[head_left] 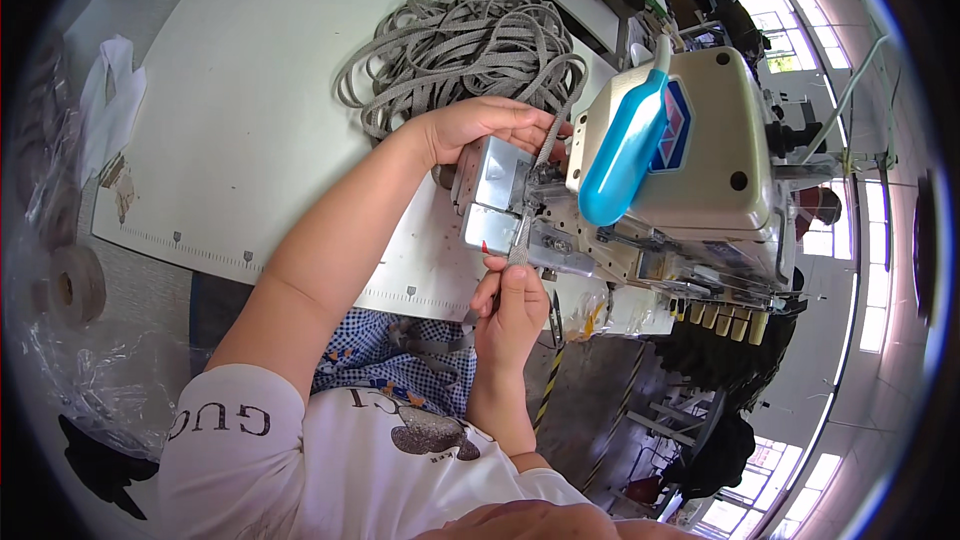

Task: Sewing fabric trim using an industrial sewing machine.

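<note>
My left hand (478,128) reaches across the white table (260,110) and pinches a grey webbing strap (553,135) where it runs down into the metal guide (497,175) of a cream sewing machine (715,130). Behind that hand lies a loose pile of the same grey webbing (465,40). My right hand (510,308) is below the machine's front, fingertips shut on the short end of strap (520,252) that comes out of the guide. More grey strap hangs by my lap over a blue checked cloth (395,360).
A blue plastic bottle-like piece (625,145) rests on the machine's top. A roll of tape (76,285) and clear plastic bags (90,380) are at the left. White cloth (110,100) lies at the table's far left edge. Windows and other work stations line the right.
</note>
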Demonstrator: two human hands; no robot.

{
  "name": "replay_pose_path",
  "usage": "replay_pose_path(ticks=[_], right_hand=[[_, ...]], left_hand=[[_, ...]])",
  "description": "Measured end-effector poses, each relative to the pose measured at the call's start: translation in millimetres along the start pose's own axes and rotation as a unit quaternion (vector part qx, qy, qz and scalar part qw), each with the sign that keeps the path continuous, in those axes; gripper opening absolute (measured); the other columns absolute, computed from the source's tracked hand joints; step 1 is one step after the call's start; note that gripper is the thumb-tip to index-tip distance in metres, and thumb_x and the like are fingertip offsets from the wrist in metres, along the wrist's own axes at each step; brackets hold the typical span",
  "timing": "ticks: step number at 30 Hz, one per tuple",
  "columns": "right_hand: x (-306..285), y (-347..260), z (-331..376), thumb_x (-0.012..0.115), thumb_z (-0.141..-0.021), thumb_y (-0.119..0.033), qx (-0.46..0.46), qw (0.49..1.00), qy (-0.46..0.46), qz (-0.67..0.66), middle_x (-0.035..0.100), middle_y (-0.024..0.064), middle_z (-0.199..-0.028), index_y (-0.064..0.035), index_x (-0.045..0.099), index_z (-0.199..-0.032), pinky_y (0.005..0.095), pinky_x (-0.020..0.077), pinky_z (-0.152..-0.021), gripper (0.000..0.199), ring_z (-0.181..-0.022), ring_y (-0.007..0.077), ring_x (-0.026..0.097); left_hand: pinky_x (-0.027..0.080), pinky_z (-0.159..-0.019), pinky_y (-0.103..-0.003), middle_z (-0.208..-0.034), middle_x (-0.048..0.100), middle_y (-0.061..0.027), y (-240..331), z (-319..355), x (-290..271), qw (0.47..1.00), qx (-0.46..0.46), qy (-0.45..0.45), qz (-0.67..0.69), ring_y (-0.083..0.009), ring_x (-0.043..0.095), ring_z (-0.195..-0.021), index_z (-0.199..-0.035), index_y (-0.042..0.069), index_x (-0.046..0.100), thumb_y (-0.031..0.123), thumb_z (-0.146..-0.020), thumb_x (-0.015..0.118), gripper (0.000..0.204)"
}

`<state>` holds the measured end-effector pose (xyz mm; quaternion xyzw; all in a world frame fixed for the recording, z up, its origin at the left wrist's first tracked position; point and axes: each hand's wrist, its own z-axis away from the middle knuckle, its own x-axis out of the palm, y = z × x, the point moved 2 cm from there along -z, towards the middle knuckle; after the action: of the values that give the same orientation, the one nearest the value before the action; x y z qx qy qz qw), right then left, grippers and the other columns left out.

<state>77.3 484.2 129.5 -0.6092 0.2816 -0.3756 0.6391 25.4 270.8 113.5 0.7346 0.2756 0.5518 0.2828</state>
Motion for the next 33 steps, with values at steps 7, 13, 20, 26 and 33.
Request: replay_pose_path(ticks=[7, 13, 20, 26, 33], right_hand=[[-0.4, 0.8, 0.8, 0.043, -0.096, -0.021, 0.005, 1.000, -0.003, -0.009, 0.053, 0.0041, -0.056, 0.0032, 0.060, -0.092, 0.0171, 0.0302, -0.047, 0.030, -0.048, 0.0051, 0.039], [-0.1, -0.1, -0.3, 0.043, -0.096, -0.022, 0.012, 1.000, 0.003, -0.010, 0.053, 0.0039, -0.056, 0.0029, 0.060, -0.092, 0.0171, 0.0301, -0.047, 0.030, -0.048, 0.0047, 0.039], [2.5, 0.4, 0.9, 0.043, -0.096, -0.022, 0.008, 1.000, 0.001, -0.004, 0.053, 0.0036, -0.056, 0.0028, 0.060, -0.091, 0.0170, 0.0296, -0.046, 0.030, -0.048, 0.0045, 0.039], [-2.2, 2.3, -1.2, 0.044, -0.096, -0.022, 0.003, 1.000, 0.004, -0.009, 0.052, 0.0033, -0.056, 0.0026, 0.060, -0.091, 0.0167, 0.0295, -0.046, 0.030, -0.047, 0.0045, 0.039], [1.2, 0.7, -0.8, 0.043, -0.096, -0.022, -0.002, 1.000, 0.007, 0.012, 0.052, 0.0031, -0.056, 0.0024, 0.060, -0.091, 0.0165, 0.0295, -0.046, 0.030, -0.047, 0.0041, 0.038]], left_hand=[[0.040, -0.096, -0.031, -0.121, 0.054, -0.0177, -0.1, 1.4, 0.4, 1.000, -0.008, 0.012, 0.005, -0.0197, 0.054, -0.111, -0.131, -0.002, 0.040, 0.030, -0.093, 0.044, 0.050], [0.040, -0.096, -0.031, -0.121, 0.054, -0.0180, 1.0, -0.1, 2.8, 1.000, -0.010, 0.017, 0.003, -0.0201, 0.054, -0.111, -0.131, -0.002, 0.040, 0.031, -0.093, 0.044, 0.050], [0.041, -0.096, -0.030, -0.120, 0.054, -0.0180, 2.7, 3.1, 2.0, 1.000, -0.007, 0.018, 0.004, -0.0199, 0.054, -0.111, -0.130, -0.003, 0.040, 0.031, -0.093, 0.044, 0.051], [0.041, -0.095, -0.030, -0.120, 0.054, -0.0183, -0.8, -2.8, 0.6, 1.000, -0.010, 0.019, 0.007, -0.0199, 0.054, -0.110, -0.130, -0.004, 0.040, 0.031, -0.093, 0.044, 0.051], [0.042, -0.094, -0.030, -0.120, 0.055, -0.0181, 0.3, -0.8, 1.1, 1.000, -0.003, 0.018, 0.018, -0.0190, 0.055, -0.109, -0.130, -0.005, 0.038, 0.031, -0.093, 0.044, 0.052]])
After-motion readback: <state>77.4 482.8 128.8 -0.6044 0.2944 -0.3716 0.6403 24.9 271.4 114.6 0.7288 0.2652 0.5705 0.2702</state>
